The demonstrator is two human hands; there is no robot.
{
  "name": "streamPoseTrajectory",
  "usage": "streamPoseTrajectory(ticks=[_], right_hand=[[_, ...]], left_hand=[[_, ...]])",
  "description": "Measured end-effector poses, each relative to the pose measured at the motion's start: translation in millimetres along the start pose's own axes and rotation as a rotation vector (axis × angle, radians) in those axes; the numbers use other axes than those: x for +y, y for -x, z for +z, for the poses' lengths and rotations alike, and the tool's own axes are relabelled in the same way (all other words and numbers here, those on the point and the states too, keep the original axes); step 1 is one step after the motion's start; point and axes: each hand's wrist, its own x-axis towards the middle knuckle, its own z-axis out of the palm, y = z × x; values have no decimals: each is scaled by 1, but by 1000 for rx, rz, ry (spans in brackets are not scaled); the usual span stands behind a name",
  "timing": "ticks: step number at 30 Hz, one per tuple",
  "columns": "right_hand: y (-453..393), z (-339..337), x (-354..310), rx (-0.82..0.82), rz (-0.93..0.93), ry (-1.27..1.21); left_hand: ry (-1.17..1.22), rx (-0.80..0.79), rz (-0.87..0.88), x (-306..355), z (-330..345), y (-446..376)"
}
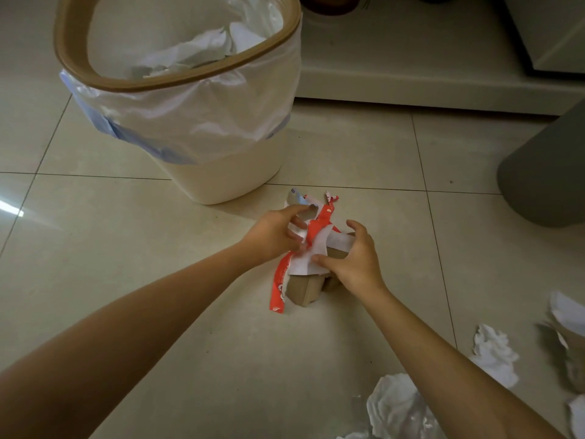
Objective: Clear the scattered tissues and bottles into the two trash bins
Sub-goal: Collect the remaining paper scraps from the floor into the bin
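Torn red-and-white wrapper (pixel 311 245) (over brown cardboard (pixel 305 289)) pinched between both hands' fingers (pixel 319 258).

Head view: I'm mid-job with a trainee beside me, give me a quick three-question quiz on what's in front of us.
1. True or false: the white bin already has white paper inside its liner.
2. Multiple choice: what do the left hand and right hand grip together? A) a glass bottle B) torn red-and-white packaging over brown cardboard C) a single tissue
3. Short answer: where do the crumpled tissues lie relative to the right forearm?

Key
1. True
2. B
3. On the floor to its right, at the lower right of the view, near the grey bin side.
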Motion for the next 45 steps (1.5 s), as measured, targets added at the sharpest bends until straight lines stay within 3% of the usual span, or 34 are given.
streamPoseTrajectory(ticks=[6, 11, 17, 26, 36, 40, 45], right_hand=[[1, 13, -2, 145, 155, -165], [10, 18, 0, 246, 254, -205], [19, 17, 1, 241, 276, -427], [26, 11, 2, 239, 365, -543], [28, 8, 11, 221, 334, -426], [29, -8, 19, 235, 269, -369], [35, -22, 16, 240, 127, -299]], left_hand=[[-479, 176, 198, -9, -6, -21], [-660, -21, 85, -11, -12, -43], [-418, -17, 87, -4, 11, -23], [-285, -32, 51, -2, 40, 16], [-414, 65, 110, 4, 25, -7], [-278, 183, 68, 13, 18, -8], [-233, 213, 116, 26, 7, 1]])
